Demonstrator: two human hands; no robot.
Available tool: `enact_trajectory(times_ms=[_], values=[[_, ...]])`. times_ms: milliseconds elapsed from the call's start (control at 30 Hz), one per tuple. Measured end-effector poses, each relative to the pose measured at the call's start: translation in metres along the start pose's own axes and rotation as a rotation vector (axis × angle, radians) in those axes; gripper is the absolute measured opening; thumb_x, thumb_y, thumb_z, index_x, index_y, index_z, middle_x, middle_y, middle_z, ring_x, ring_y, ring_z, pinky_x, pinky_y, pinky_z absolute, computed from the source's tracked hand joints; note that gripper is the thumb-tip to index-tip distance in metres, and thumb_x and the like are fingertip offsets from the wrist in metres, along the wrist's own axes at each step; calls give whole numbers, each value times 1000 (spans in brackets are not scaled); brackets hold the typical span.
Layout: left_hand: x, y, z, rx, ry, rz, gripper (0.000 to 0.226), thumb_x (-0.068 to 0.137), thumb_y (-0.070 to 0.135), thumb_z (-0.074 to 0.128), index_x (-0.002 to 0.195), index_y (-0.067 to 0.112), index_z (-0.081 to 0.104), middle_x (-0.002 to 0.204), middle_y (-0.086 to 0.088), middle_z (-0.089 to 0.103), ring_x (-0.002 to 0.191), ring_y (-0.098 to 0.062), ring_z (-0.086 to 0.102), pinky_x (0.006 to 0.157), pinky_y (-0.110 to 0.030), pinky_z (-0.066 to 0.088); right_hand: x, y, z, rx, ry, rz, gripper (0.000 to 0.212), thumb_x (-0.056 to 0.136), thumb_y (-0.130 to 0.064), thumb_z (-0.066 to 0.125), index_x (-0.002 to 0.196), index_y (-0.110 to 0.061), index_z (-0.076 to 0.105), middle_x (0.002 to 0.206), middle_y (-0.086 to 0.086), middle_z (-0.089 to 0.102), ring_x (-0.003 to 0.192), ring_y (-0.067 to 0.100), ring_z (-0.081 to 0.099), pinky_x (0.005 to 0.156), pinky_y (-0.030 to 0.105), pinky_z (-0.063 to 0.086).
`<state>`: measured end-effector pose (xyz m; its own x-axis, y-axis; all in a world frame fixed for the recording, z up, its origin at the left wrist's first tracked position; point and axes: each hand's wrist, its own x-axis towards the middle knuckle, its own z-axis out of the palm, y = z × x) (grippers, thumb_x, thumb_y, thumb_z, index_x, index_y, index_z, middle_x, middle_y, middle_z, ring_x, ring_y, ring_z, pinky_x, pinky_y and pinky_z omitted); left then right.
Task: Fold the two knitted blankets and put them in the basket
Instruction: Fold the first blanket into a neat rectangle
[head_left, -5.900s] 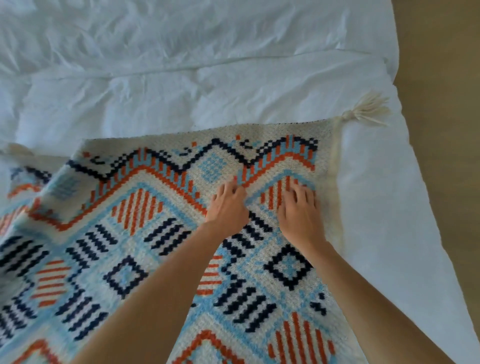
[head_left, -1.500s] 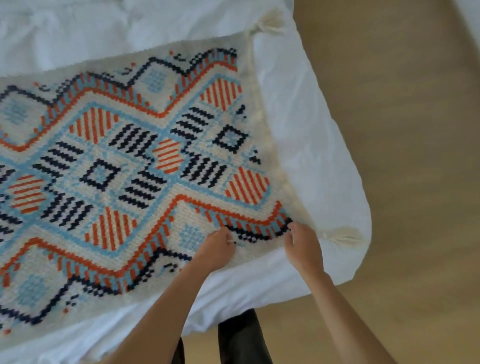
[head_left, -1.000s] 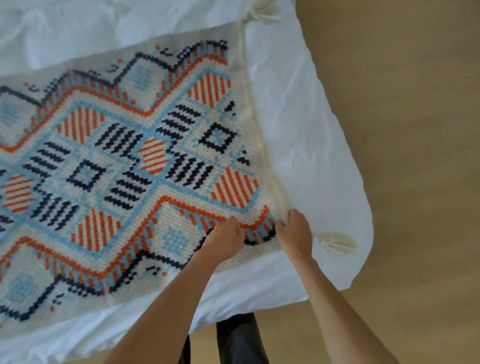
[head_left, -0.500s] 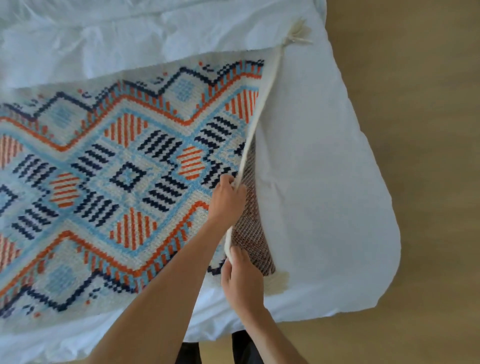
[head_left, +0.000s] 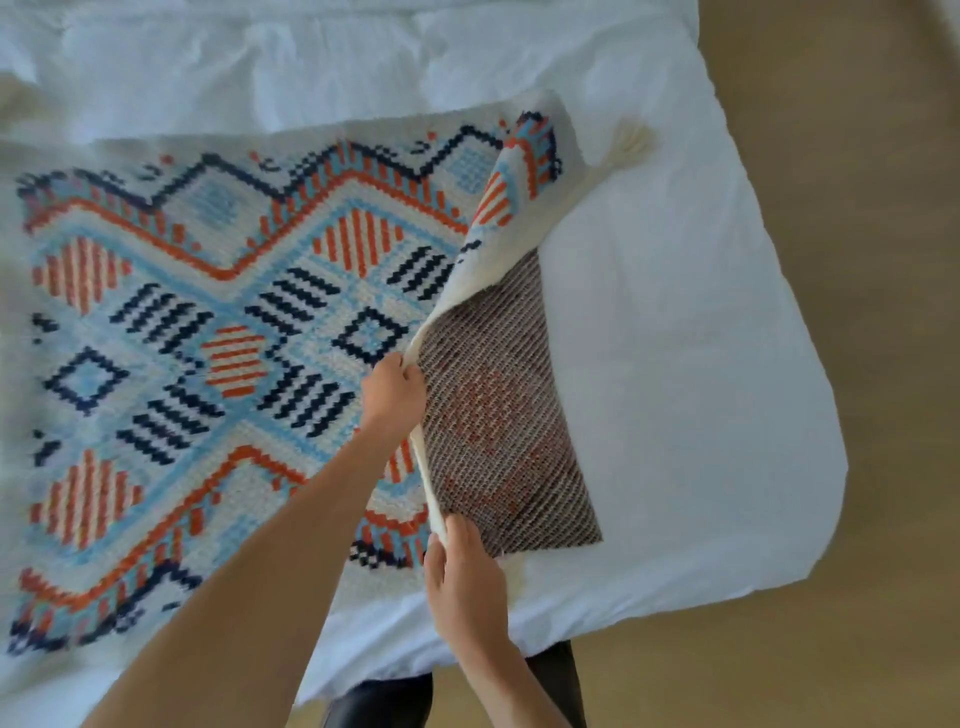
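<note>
A knitted blanket (head_left: 218, 332) with orange, navy and light-blue diamond patterns lies spread on the white bed. Its right edge is lifted, and the brownish speckled underside (head_left: 498, 415) shows. My left hand (head_left: 392, 389) grips that raised cream edge near its middle. Closer to me, my right hand (head_left: 462, 577) pinches the same edge by the near corner. A cream tassel (head_left: 631, 150) hangs at the far right corner. No second blanket and no basket are in view.
The white bed cover (head_left: 675, 364) reaches past the blanket on the right and at the back. Tan floor (head_left: 857, 208) runs along the bed's right side and near corner. My dark trouser legs (head_left: 379, 701) stand at the bed's near edge.
My hands went from flat on the blanket to gripping its right edge. In the last half second that edge rose higher and moved left, baring more underside.
</note>
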<state>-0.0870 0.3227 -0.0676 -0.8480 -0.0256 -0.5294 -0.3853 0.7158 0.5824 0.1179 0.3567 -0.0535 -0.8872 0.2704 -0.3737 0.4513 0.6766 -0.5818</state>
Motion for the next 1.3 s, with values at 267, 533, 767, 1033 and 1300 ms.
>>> enact_trajectory(times_ms=[267,533,767,1033,1300], values=[[4,-81,-64,-44,6,-159,24,99,14,38,78,7,47,65,-5,46,52,-16,41,44,-26,31,-18,-55,49,-37,-99,-38,14,97,-25,43,95,-12,50,90,1,60,76,14,63,57,18,43],[6,-110,-100,-22,44,-154,29,100,18,38,72,11,42,63,-4,43,52,-17,38,45,-27,29,-25,-87,95,18,-136,-110,14,96,-24,44,91,-12,50,84,2,61,73,19,64,57,27,45],[8,-151,-143,-25,62,-144,22,99,17,40,80,13,49,62,0,44,51,-13,39,44,-24,28,-33,-126,127,5,-177,-136,14,95,-24,44,89,-13,50,80,1,59,70,18,63,54,23,36],[26,-213,-200,-29,4,-153,23,100,19,39,78,14,47,60,0,44,48,-12,37,40,-22,25,-50,-197,195,-29,-159,-78,9,91,-19,48,88,-11,52,80,5,62,73,25,64,55,29,37],[50,-305,-277,15,-36,-113,28,98,16,41,70,12,45,61,-1,44,54,-15,42,43,-26,27,-74,-281,279,-42,-140,11,11,92,-18,47,88,-10,52,85,7,63,76,28,65,59,35,46]])
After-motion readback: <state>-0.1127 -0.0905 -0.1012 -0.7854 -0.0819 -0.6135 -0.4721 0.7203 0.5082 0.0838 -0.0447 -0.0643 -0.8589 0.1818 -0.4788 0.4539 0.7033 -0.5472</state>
